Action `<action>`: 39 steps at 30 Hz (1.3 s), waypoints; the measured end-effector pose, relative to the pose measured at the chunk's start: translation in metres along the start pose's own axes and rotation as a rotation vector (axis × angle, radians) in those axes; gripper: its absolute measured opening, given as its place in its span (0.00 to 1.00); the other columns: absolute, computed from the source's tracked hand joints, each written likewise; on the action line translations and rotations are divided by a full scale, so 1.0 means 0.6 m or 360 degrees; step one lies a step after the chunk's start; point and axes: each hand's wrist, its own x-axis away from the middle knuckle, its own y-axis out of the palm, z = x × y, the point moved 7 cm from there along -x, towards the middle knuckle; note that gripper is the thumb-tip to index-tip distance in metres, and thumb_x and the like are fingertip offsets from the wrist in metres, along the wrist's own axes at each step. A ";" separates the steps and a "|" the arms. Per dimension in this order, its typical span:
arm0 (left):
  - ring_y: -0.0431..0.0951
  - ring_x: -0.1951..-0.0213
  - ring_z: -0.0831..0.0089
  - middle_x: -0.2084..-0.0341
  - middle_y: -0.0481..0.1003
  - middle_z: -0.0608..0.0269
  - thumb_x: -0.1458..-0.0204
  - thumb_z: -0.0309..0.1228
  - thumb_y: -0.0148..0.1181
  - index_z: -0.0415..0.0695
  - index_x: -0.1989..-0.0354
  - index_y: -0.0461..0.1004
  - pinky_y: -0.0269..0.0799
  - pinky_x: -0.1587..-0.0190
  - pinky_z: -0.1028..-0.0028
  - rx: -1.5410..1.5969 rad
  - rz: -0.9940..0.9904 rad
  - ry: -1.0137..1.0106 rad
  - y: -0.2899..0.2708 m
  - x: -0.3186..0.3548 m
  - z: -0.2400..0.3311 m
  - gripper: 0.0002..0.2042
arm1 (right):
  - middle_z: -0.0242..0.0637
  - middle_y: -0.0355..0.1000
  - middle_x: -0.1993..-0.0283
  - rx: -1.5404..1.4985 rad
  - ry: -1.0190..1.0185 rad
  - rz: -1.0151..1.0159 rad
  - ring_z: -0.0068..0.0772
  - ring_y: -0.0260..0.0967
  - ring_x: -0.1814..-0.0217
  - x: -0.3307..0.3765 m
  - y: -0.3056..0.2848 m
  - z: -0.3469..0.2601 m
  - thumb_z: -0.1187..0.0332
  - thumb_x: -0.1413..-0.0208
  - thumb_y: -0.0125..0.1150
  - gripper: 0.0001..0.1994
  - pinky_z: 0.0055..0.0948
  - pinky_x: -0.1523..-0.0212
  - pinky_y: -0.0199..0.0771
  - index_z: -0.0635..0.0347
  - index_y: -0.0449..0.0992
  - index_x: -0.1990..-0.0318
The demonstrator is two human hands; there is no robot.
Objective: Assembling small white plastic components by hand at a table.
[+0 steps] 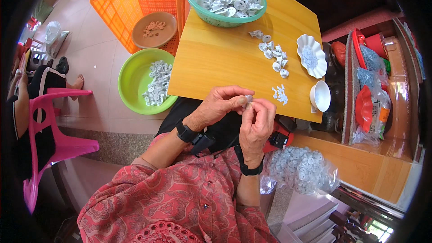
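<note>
A small pale plastic piece [248, 99] sits just below the middle of the frame, pinched between the fingertips of both hands over the near edge of the wooden table [216, 58]. The left hand [220, 105] comes in from the lower left with its fingers curled tight, thumb and forefinger closed narrowly on the piece. The right hand [255, 123] rises from below, fingers bunched up against the same piece, so the two hands touch at the tips. Whether it is one part or two pressed together I cannot tell.

Just to the right of the hands, on the table, lies a little cluster of small white bits [280, 93]. Further up, a loose line of white rings [272, 52] runs toward the top of the frame. At the table's right edge stand a scalloped white dish [320, 65] holding tiny pale pieces and, below it, a small white bowl [325, 101]. At the top centre a teal basket [198, 6] is heaped with white rings.

Left of the table, on the floor, a green basin [130, 81] holds a strip of the same white parts. Above it a brown dish [144, 38] with a few rings rests on an orange crate [121, 9]. At the lower right, beside the right forearm, a clear bag [324, 177] bulges with pale rings. A pink plastic chair [58, 146] stands at the left edge.
</note>
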 end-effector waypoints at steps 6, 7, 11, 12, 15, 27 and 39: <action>0.77 0.64 0.78 0.59 0.78 0.62 0.38 0.31 0.57 0.36 0.46 0.74 0.77 0.59 0.77 -0.0106 0.0079 -0.0022 -0.016 0.001 0.001 0.15 | 0.44 0.69 0.60 -0.0209 0.0198 -0.0138 0.45 0.71 0.60 -0.005 0.007 0.015 0.77 0.42 0.59 0.03 0.38 0.59 0.72 0.66 0.71 0.63; 0.77 0.65 0.79 0.60 0.78 0.62 0.38 0.31 0.57 0.36 0.46 0.74 0.77 0.59 0.78 -0.0020 0.0080 -0.0004 -0.015 0.001 0.001 0.15 | 0.44 0.69 0.60 -0.0211 0.0191 -0.0138 0.45 0.71 0.60 -0.005 0.007 0.016 0.77 0.42 0.59 0.03 0.38 0.59 0.72 0.66 0.71 0.63; 0.77 0.67 0.80 0.62 0.78 0.63 0.38 0.31 0.58 0.37 0.47 0.74 0.76 0.60 0.78 0.0087 0.0048 0.0025 -0.008 0.002 0.008 0.15 | 0.44 0.70 0.61 -0.0323 0.0253 -0.0078 0.45 0.71 0.60 -0.007 0.000 0.016 0.76 0.43 0.59 0.04 0.38 0.59 0.72 0.65 0.70 0.64; 0.77 0.67 0.80 0.62 0.78 0.63 0.38 0.31 0.58 0.37 0.47 0.74 0.76 0.60 0.78 0.0081 0.0049 0.0038 -0.007 0.002 0.010 0.15 | 0.45 0.69 0.61 -0.0298 0.0223 -0.0076 0.45 0.70 0.60 -0.011 -0.001 0.010 0.76 0.43 0.59 0.04 0.38 0.59 0.72 0.65 0.70 0.64; 0.77 0.67 0.80 0.64 0.78 0.65 0.38 0.30 0.58 0.37 0.48 0.75 0.75 0.61 0.79 -0.0091 0.0095 0.0061 -0.002 0.006 0.014 0.14 | 0.46 0.68 0.63 -0.0170 0.0119 -0.0102 0.47 0.70 0.61 -0.010 0.000 0.001 0.77 0.42 0.58 0.04 0.39 0.60 0.71 0.65 0.69 0.65; 0.76 0.72 0.82 0.72 0.77 0.66 0.42 0.32 0.62 0.36 0.53 0.78 0.73 0.66 0.79 -0.0796 0.0453 0.0235 -0.013 -0.042 0.165 0.14 | 0.45 0.70 0.61 -0.0095 0.0090 0.0037 0.47 0.71 0.59 -0.002 -0.009 0.000 0.75 0.41 0.59 0.04 0.39 0.59 0.72 0.66 0.71 0.64; 0.80 0.71 0.79 0.74 0.80 0.61 0.41 0.39 0.60 0.35 0.58 0.79 0.79 0.68 0.76 -0.1954 0.0938 0.0449 -0.070 -0.174 0.382 0.16 | 0.42 0.72 0.63 -0.0067 0.0276 -0.0032 0.43 0.72 0.61 0.041 -0.054 0.046 0.74 0.41 0.60 0.04 0.36 0.59 0.73 0.65 0.73 0.66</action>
